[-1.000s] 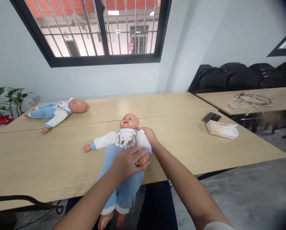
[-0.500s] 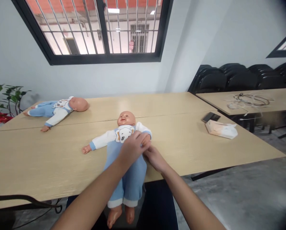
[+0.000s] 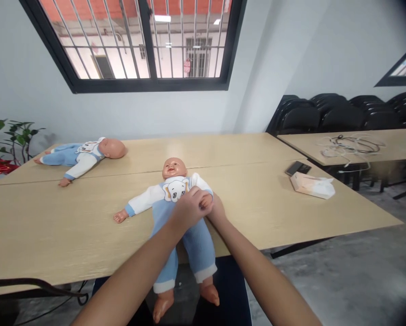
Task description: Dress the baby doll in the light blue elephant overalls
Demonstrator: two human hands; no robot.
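Observation:
A baby doll [image 3: 162,217] in a white-and-blue outfit with an animal face on the chest lies on its back on the table, its legs hanging over the near edge. My left hand [image 3: 189,204] is closed around the doll's forearm on the right side, near its wrist. Against the outer side of that same sleeve and wrist is my right hand [image 3: 217,212], curled around it, its fingertips mostly hidden behind the doll's small hand [image 3: 206,201]. The doll's other arm stretches out to the left on the tabletop.
On the pale wooden table [image 3: 70,226], a second similar doll [image 3: 84,154] lies at the far left. A phone [image 3: 297,167] and a tissue pack [image 3: 312,184] lie at the right. Tangled cables [image 3: 354,145] cover part of another table; folded black chairs [image 3: 300,115] stand behind.
The doll's legs have spread, one foot swinging right. Its head and body have shifted slightly left. My right hand has moved up along the outer side of the doll's arm.

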